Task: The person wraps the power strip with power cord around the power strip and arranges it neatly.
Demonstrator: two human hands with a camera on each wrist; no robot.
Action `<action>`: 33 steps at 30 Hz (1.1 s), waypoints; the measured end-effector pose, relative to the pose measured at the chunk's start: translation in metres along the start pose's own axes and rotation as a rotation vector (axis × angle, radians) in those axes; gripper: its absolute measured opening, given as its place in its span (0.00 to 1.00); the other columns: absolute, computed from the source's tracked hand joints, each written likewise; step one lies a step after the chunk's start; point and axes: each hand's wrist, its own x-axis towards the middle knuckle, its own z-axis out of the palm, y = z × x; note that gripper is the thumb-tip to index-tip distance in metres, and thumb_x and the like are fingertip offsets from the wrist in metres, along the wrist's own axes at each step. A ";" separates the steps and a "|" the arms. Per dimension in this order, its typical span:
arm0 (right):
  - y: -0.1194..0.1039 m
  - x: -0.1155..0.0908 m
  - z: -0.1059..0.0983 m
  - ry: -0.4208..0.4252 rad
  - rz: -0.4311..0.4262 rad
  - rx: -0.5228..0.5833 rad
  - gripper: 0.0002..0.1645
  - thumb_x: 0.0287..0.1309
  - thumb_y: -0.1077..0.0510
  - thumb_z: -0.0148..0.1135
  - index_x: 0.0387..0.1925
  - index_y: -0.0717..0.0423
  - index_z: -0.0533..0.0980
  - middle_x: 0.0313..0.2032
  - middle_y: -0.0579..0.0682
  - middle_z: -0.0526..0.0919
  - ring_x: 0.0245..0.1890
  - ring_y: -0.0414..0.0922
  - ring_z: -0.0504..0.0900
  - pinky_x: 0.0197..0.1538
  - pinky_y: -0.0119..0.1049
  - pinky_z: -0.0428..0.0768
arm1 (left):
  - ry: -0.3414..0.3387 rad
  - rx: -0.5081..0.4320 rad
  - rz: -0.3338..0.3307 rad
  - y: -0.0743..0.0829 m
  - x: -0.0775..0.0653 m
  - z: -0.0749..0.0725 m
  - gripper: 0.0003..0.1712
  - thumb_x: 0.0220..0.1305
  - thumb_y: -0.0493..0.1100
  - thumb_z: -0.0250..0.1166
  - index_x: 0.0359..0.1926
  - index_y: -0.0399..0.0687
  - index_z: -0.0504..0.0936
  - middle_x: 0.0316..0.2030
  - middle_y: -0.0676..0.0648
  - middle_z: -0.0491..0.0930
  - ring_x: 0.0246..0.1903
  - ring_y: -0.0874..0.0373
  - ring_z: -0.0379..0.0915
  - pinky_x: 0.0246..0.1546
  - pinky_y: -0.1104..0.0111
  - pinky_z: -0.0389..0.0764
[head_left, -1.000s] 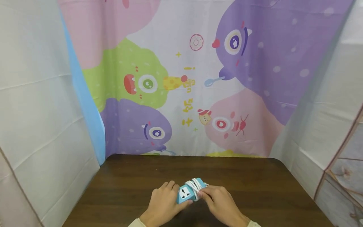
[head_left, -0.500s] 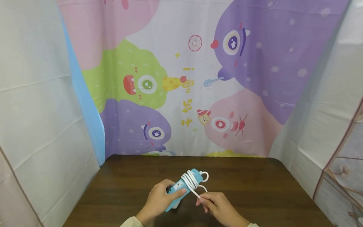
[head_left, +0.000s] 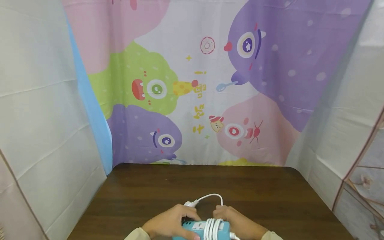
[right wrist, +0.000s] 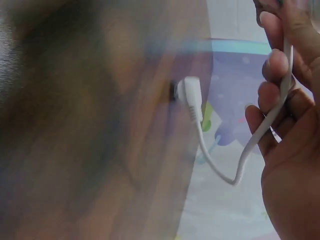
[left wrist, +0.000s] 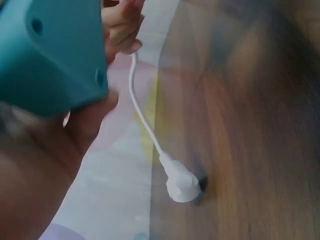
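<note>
My left hand (head_left: pixel 168 220) grips a light-blue power strip (head_left: pixel 226 230) near the table's front edge, thumb on the near side. Several turns of white cord (head_left: pixel 211 228) wrap the strip's right part. In the left wrist view the strip's blue casing (left wrist: pixel 65 55) fills the upper left corner. My right hand (head_left: pixel 240 222) pinches the cord's loose stretch, which runs across the fingers in the right wrist view. That length arches up and leftward to a white plug (head_left: pixel 190 204), seen beyond my left hand. The plug (right wrist: pixel 191 97) dangles from the cord in the right wrist view.
The dark wooden table (head_left: pixel 144 188) spreads out beyond both hands. A curtain printed with cartoon monsters (head_left: pixel 192 100) hangs along its back edge. Pale cloth panels (head_left: pixel 45 116) stand at the left and right sides.
The strip has come nearer to me and turned from slanting to nearly level. The right hand has drawn a length of cord loose, and the plug end now shows beyond the left hand.
</note>
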 end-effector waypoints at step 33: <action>-0.034 0.034 0.008 0.332 0.195 -0.157 0.11 0.70 0.60 0.65 0.49 0.60 0.86 0.34 0.42 0.85 0.28 0.29 0.76 0.32 0.28 0.79 | 0.549 0.995 -0.400 -0.008 0.020 0.031 0.36 0.56 0.78 0.66 0.29 0.49 0.82 0.23 0.57 0.68 0.19 0.65 0.61 0.15 0.69 0.63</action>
